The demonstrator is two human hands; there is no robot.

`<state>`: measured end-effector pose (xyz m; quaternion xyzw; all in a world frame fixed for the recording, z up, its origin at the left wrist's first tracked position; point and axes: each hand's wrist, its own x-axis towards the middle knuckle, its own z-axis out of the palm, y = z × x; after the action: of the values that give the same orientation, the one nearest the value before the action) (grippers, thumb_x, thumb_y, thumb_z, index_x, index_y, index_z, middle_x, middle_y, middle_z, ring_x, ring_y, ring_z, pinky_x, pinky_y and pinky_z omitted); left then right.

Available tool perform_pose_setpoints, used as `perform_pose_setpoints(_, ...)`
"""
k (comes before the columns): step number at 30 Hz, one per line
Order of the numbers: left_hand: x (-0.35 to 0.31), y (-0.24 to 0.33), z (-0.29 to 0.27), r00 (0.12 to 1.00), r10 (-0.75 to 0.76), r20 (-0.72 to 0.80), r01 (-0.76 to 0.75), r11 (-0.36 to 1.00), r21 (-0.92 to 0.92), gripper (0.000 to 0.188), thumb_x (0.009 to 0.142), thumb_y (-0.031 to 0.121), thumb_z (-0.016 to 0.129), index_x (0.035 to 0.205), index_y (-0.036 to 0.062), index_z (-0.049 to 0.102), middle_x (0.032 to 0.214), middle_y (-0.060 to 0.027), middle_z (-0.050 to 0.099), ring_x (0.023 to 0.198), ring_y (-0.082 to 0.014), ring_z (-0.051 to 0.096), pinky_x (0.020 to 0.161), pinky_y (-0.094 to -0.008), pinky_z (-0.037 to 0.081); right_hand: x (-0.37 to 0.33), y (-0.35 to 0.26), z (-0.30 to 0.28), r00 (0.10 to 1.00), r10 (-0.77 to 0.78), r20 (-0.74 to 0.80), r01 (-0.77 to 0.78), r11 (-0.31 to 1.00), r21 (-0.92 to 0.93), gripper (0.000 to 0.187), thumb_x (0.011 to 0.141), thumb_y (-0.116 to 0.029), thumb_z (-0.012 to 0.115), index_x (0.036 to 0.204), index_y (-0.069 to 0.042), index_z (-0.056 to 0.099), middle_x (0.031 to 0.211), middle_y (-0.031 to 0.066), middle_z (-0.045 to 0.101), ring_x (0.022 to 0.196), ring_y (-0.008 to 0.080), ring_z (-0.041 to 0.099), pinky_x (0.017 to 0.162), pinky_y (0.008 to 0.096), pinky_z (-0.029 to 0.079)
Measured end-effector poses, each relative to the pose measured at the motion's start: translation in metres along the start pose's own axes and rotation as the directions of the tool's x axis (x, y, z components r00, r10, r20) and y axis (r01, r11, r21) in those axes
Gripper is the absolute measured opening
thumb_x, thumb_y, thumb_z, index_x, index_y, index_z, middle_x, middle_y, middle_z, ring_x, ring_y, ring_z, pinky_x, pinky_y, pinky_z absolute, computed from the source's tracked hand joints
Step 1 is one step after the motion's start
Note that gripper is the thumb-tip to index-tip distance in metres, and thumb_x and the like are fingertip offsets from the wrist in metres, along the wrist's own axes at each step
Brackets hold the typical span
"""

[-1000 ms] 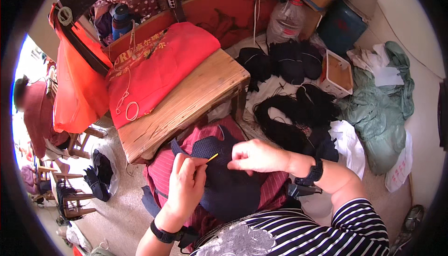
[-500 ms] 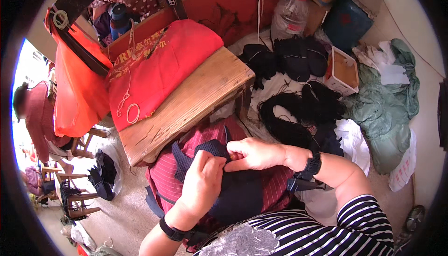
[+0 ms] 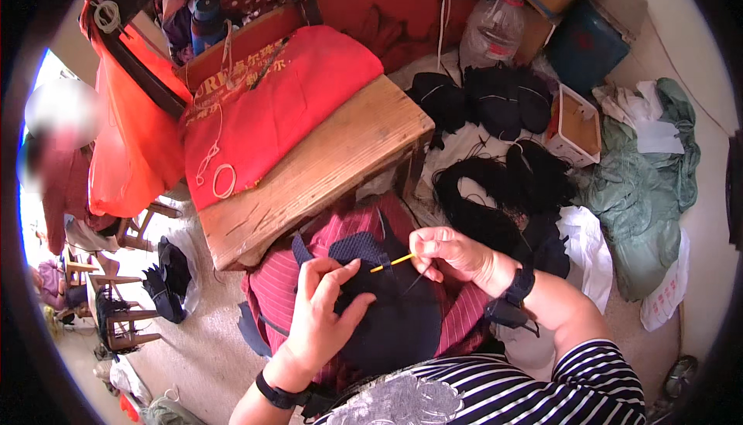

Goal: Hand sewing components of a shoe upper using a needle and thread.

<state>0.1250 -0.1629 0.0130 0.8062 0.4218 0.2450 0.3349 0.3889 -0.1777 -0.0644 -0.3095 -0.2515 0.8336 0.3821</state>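
My right hand (image 3: 449, 255) pinches a thin yellow crochet hook (image 3: 391, 263) whose tip points left into a dark navy crocheted piece (image 3: 387, 309) on my lap. My left hand (image 3: 325, 309) grips the left edge of that dark piece, fingers curled over it. A black yarn strand runs from the work toward my right hand. Under the piece lies a red striped cloth (image 3: 282, 293) over my knees. Both wrists wear black bands.
A low wooden table (image 3: 325, 162) stands just beyond my knees, half covered by red cloth (image 3: 286, 107). Black yarn heaps (image 3: 503, 185) and dark crocheted pieces (image 3: 480, 100) lie to the right, with a small box (image 3: 576, 123), a plastic jug (image 3: 495, 30) and green fabric (image 3: 642, 200). A person sits far left.
My hands have drawn slightly apart and the yellow hook shows again between them; half a second ago they were closed together over the work.
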Motion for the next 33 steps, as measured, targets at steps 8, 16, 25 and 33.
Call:
perform_pose_setpoints(8,-0.003,-0.010,0.002,0.999,0.044,-0.025,-0.046,0.995,-0.088,0.036,0.087,-0.013,0.063,0.118,0.0026,0.069,0.107,-0.0103,0.051,0.090,-0.0224,0.057,0.076,-0.0298,0.051,0.010,-0.010,0.020,0.998,0.065,0.011,-0.057,0.934,-0.352,0.031,0.098,-0.034,0.064,0.076,-0.012,0.060,0.068,-0.0017,0.061,0.058,0.0059,0.058,0.051,0.0199,0.043)
perform_pose_setpoints(16,-0.008,-0.010,0.011,0.996,0.068,-0.060,-0.072,0.995,-0.069,0.044,0.081,-0.017,0.061,0.119,0.0057,0.070,0.104,-0.0100,0.053,0.088,-0.0226,0.058,0.073,-0.0305,0.051,-0.005,0.007,0.011,0.997,-0.055,-0.047,0.051,0.996,-0.069,0.034,0.095,-0.020,0.060,0.066,-0.011,0.044,0.070,0.0148,0.065,0.062,0.0212,0.065,0.060,0.0320,0.054)
perform_pose_setpoints(25,-0.012,-0.014,0.012,0.992,0.097,-0.079,-0.102,0.993,-0.057,0.046,0.080,-0.017,0.062,0.119,0.0059,0.071,0.104,-0.0099,0.054,0.085,-0.0229,0.059,0.072,-0.0308,0.051,-0.015,-0.001,0.013,0.995,-0.102,0.001,0.100,0.975,-0.198,0.028,0.097,-0.018,0.054,0.077,0.000,0.064,0.074,0.0146,0.066,0.066,0.0221,0.066,0.064,0.0338,0.054)
perform_pose_setpoints(33,-0.011,-0.018,0.013,0.984,0.151,-0.092,-0.155,0.987,-0.041,0.038,0.086,-0.013,0.064,0.120,0.0025,0.068,0.110,-0.0108,0.049,0.087,-0.0204,0.055,0.072,-0.0280,0.048,-0.041,-0.022,0.009,0.909,-0.416,-0.036,0.216,0.544,-0.811,0.020,0.099,-0.013,0.058,0.089,0.000,0.069,0.085,0.0065,0.068,0.075,0.0133,0.065,0.071,0.0260,0.053)
